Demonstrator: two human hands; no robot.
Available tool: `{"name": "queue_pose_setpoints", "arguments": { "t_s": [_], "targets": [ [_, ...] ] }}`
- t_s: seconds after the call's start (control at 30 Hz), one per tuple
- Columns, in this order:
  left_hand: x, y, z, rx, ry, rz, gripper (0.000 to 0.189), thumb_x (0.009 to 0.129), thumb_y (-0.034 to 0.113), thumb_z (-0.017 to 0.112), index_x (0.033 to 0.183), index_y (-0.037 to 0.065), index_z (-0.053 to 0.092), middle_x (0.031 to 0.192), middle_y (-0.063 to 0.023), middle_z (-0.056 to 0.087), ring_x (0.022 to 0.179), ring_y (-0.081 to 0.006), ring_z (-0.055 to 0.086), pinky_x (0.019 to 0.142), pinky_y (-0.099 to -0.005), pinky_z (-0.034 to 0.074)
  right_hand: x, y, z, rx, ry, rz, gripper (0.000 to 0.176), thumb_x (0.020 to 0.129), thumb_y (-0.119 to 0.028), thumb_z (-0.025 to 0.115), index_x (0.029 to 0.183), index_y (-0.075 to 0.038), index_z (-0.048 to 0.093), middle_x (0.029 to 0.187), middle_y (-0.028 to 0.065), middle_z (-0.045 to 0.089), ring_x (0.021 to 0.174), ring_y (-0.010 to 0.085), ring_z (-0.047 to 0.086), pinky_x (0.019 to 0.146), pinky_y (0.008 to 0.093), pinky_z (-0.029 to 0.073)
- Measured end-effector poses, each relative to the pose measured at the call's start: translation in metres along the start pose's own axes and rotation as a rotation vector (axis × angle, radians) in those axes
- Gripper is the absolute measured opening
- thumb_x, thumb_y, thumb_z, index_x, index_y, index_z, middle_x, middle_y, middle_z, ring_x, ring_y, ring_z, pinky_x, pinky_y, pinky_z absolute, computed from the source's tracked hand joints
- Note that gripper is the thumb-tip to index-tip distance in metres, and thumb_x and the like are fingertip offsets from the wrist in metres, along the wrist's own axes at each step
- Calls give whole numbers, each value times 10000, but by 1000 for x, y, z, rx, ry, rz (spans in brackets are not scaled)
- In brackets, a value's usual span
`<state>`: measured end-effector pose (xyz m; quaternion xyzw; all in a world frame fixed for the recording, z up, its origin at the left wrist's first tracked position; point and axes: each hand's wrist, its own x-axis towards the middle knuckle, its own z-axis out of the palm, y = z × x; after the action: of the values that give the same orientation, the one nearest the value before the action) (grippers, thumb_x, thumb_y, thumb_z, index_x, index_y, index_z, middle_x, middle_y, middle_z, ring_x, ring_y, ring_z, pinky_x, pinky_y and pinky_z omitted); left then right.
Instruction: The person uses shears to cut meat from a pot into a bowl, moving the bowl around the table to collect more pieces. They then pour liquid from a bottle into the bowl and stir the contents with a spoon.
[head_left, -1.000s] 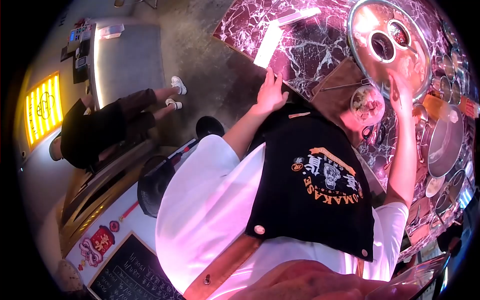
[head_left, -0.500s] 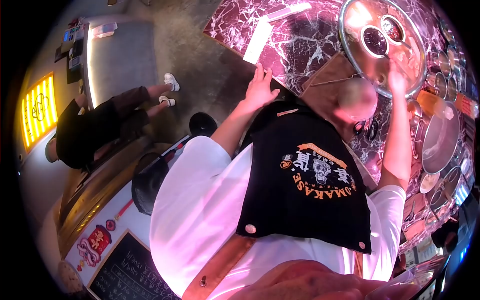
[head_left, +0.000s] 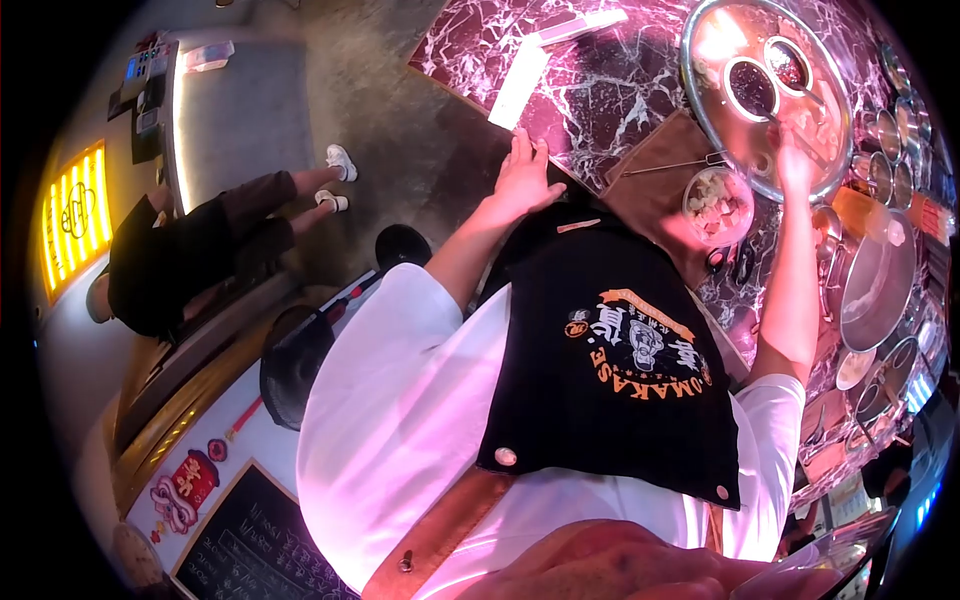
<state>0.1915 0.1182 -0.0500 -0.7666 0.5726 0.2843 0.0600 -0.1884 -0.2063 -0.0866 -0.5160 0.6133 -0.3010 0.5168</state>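
My left hand [head_left: 522, 175] lies at the edge of the dark marbled counter, fingers stretched out and holding nothing. A white strip [head_left: 518, 88] sits just beyond its fingertips. My right hand [head_left: 795, 160] is over a large round metal tray [head_left: 690, 85], fingers curled; a thin handle-like shape shows by them, too blurred to name. Two white-rimmed bowls stand on the tray: one of dark sauce [head_left: 750, 90], the other of dark reddish sauce [head_left: 788, 66]. Pale pieces of food lie around my right fingers. Nearer my body is a bowl of pale, chunky food [head_left: 718, 207].
A brown mat [head_left: 655, 165] with a thin metal utensil [head_left: 675, 165] lies between my hands. Metal pans [head_left: 878, 285] and small bowls crowd the right side. Behind the counter to the left, a person in dark clothes [head_left: 175, 265] stands by a lit yellow sign [head_left: 75, 205].
The bowl of chunky food was blurred before and now shows clearly. My right hand stays over the tray with only a slight shift; my left hand has hardly moved.
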Motion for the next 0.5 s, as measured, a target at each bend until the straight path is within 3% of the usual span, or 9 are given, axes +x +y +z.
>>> {"name": "queue_pose_setpoints", "arguments": {
  "t_s": [0.07,0.23,0.5],
  "targets": [
    [1,3,-2,2,-42,-30,939,829,476,695,1493,-45,285,1529,-418,113,1444,-508,198,1158,-476,288,1,1,-1,3,-43,45,253,1042,-160,470,1159,-12,640,929,77,699,809,141,669,766,264,538],
    [5,2,-1,-1,-68,-35,951,834,488,687,1498,-50,270,1532,-418,104,1450,-511,180,1174,-477,254,-14,-8,5,-82,75,-26,247,1036,-144,481,1165,4,632,920,83,694,796,139,667,746,260,538],
    [7,1,-3,-1,-68,-19,981,814,492,702,1470,-101,277,1502,-444,148,1432,-531,204,1170,-475,265,-18,-15,-5,222,74,25,230,1023,-115,495,1121,51,621,880,110,686,747,168,666,720,284,558]
  ]
}}
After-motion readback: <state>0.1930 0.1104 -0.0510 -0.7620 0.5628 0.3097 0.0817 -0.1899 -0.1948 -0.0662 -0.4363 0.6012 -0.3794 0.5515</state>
